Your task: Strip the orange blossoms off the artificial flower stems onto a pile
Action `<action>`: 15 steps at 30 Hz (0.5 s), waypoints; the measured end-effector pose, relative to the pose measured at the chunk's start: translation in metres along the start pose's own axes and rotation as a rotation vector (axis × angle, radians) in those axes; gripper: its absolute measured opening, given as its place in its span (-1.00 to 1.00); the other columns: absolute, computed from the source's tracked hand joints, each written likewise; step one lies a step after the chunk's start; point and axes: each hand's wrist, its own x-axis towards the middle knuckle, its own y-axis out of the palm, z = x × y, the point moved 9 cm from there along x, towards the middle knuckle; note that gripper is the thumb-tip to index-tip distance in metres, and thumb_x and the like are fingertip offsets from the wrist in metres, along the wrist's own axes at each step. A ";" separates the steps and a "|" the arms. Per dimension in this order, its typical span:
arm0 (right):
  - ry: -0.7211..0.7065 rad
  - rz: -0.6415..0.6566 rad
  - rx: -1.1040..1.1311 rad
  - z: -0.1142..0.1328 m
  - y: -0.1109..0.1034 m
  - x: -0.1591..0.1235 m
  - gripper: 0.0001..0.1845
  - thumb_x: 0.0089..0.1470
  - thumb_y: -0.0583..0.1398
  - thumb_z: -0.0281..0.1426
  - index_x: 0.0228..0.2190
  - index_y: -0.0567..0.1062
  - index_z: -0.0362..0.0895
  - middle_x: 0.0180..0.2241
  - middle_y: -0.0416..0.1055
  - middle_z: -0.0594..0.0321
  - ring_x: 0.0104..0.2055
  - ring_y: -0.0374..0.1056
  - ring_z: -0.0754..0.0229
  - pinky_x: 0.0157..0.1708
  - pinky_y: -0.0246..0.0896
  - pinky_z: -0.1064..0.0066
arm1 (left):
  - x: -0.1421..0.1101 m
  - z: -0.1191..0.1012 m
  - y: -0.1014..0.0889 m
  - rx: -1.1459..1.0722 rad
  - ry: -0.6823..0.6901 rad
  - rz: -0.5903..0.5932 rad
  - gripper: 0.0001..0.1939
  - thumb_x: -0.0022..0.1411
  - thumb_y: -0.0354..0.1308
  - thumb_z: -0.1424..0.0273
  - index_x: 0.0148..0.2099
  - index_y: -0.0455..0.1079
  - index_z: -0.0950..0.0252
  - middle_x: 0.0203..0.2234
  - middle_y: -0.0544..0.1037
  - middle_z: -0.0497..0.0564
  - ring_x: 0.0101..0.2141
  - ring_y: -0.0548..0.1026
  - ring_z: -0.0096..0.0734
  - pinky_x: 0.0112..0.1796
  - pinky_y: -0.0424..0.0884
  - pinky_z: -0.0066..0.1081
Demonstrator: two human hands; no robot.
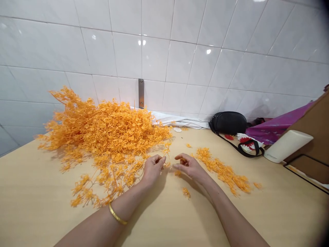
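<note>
Across the pale counter [269,209], a great heap of orange sprigs [108,132] sprawls on the left! Over to the right runs a trail of loose orange pieces [224,172], with a small orange cluster [186,192] alone nearer the front. Further back sits a black bag [230,122], its strap [252,156] trailing towards a cream cylinder [288,145], and between them, what look like red and white flower heads [246,141].

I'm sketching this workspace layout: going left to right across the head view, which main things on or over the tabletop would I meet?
Big orange heap → left hand → right hand → small orange pile → cream cylinder.
</note>
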 end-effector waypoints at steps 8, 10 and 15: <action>-0.151 -0.015 -0.152 0.018 0.023 -0.002 -0.85 -0.09 0.12 -0.31 -0.55 0.39 -0.12 -0.45 0.25 0.28 -0.38 0.18 0.25 -0.41 0.02 0.45 | 0.002 -0.002 0.005 0.002 0.058 0.061 -0.66 0.02 -0.01 0.20 -0.64 0.14 0.33 -0.76 0.17 -0.15 -0.67 0.12 -0.62 -0.60 0.05 -0.53; -0.146 -0.069 -0.214 0.018 0.016 -0.001 -0.76 -0.03 0.08 -0.32 -0.65 0.32 -0.14 -0.55 0.21 0.31 -0.45 0.16 0.27 -0.45 -0.02 0.46 | 0.002 -0.003 0.008 0.051 0.071 0.086 -0.66 0.03 -0.02 0.21 -0.64 0.11 0.32 -0.77 0.14 -0.16 -0.68 0.10 -0.62 -0.60 0.03 -0.53; -0.163 -0.201 -0.686 0.032 0.007 0.000 -0.79 0.02 0.03 -0.41 -0.59 0.34 -0.13 -0.52 0.27 0.25 -0.39 0.15 0.22 -0.39 -0.13 0.39 | 0.000 -0.004 0.012 0.138 0.083 0.077 -0.66 0.02 -0.01 0.26 -0.67 0.03 0.30 -0.78 0.02 -0.18 -0.68 0.02 -0.63 -0.61 -0.05 -0.52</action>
